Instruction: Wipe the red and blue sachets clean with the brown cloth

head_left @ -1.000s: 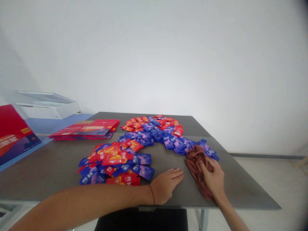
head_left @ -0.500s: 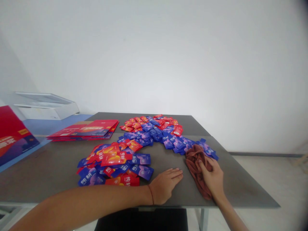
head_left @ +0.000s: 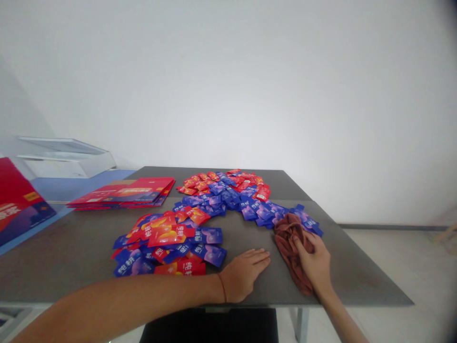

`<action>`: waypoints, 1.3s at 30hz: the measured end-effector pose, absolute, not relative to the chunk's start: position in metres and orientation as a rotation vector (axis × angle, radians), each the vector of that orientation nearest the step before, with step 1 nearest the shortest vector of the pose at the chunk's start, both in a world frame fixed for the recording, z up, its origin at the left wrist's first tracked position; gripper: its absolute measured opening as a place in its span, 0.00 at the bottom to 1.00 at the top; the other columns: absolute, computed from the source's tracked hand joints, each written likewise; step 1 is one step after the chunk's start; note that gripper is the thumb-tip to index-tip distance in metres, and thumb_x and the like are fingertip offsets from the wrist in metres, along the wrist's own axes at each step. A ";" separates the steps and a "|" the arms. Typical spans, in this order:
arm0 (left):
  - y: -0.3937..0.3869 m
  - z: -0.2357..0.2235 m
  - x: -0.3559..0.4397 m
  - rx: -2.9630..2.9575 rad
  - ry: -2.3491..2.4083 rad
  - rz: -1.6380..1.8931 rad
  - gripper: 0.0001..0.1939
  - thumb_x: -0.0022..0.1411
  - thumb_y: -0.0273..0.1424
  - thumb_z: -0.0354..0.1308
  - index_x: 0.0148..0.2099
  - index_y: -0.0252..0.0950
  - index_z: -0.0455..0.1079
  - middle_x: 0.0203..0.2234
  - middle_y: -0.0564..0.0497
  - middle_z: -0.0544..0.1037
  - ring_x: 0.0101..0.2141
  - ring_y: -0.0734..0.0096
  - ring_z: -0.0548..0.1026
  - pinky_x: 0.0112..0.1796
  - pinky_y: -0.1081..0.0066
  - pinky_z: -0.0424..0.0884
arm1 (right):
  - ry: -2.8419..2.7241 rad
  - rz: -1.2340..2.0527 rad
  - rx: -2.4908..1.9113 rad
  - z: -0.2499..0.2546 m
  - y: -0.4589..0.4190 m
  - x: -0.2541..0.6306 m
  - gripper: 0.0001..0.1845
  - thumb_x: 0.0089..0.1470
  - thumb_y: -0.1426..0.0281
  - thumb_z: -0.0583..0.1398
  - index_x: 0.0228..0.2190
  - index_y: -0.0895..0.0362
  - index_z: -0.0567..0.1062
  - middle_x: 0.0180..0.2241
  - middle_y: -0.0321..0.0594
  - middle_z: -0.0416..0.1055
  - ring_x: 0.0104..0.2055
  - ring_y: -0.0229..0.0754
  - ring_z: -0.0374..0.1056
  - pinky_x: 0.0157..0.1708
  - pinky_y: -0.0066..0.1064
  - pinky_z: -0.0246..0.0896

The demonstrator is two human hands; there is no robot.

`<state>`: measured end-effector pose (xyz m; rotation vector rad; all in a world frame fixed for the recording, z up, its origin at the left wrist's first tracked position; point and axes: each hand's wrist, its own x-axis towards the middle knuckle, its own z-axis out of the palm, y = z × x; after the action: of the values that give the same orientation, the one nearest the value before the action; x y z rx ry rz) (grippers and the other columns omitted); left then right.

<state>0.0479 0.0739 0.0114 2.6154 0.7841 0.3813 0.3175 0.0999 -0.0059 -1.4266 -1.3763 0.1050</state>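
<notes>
A crumpled reddish-brown cloth [head_left: 288, 240] is pressed against the desk [head_left: 71, 259] towards its near right corner. Its lower end almost reaches the near edge, and its upper end lies over the tail of a curved band of red and blue printed sachets [head_left: 210, 240]. The cloth is gripped by the right hand [head_left: 314, 262], whose fingers [head_left: 302, 243] are closed down onto the fabric, so that the grip is clamped on it. The left hand [head_left: 244, 276] is laid flat on the bare desk, its grip open, with the fingers extended and together, just beside both the sachets and the cloth. A thin red cord [head_left: 222, 288] is worn around the left wrist. The sachets are spread from the near edge, left of centre, back towards the far edge, with red ones heaped at the far end. A stack of flat red cartons [head_left: 121, 193] is placed towards the far left corner, and a larger red carton [head_left: 17, 205] is propped beyond the left edge. A white office machine [head_left: 64, 159] is seen behind them, beside a blue surface [head_left: 46, 188].
</notes>
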 end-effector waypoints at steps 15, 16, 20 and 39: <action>0.079 0.006 0.048 2.622 0.749 0.394 0.37 0.62 0.23 0.52 0.74 0.29 0.58 0.73 0.39 0.59 0.74 0.59 0.54 0.72 0.56 0.52 | -1.374 0.127 -1.422 -0.007 0.100 0.319 0.24 0.61 0.50 0.62 0.45 0.56 0.82 0.50 0.48 0.78 0.51 0.53 0.74 0.55 0.44 0.66; 0.079 0.006 0.048 2.624 0.752 0.395 0.37 0.62 0.23 0.51 0.74 0.29 0.59 0.73 0.39 0.60 0.73 0.59 0.54 0.72 0.56 0.52 | -1.374 0.131 -1.420 -0.007 0.100 0.319 0.24 0.61 0.50 0.62 0.46 0.56 0.82 0.49 0.48 0.78 0.51 0.53 0.74 0.55 0.44 0.66; 0.077 0.007 0.048 2.653 0.753 0.423 0.35 0.64 0.23 0.51 0.73 0.28 0.60 0.72 0.39 0.63 0.72 0.58 0.57 0.71 0.57 0.54 | -1.378 0.124 -1.420 -0.007 0.100 0.318 0.24 0.61 0.51 0.62 0.46 0.56 0.82 0.50 0.49 0.78 0.52 0.53 0.73 0.56 0.45 0.65; 0.292 0.096 0.137 2.730 1.607 0.279 0.21 0.73 0.40 0.62 0.61 0.36 0.71 0.57 0.42 0.75 0.51 0.56 0.77 0.51 0.52 0.78 | -1.367 0.139 -1.429 0.000 0.095 0.308 0.21 0.63 0.52 0.61 0.46 0.54 0.83 0.51 0.49 0.78 0.52 0.54 0.74 0.55 0.45 0.66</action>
<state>0.1371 0.2922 0.0957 2.7303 1.6065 0.2792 0.3084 0.0948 -0.0001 -1.4294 -1.3667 0.1386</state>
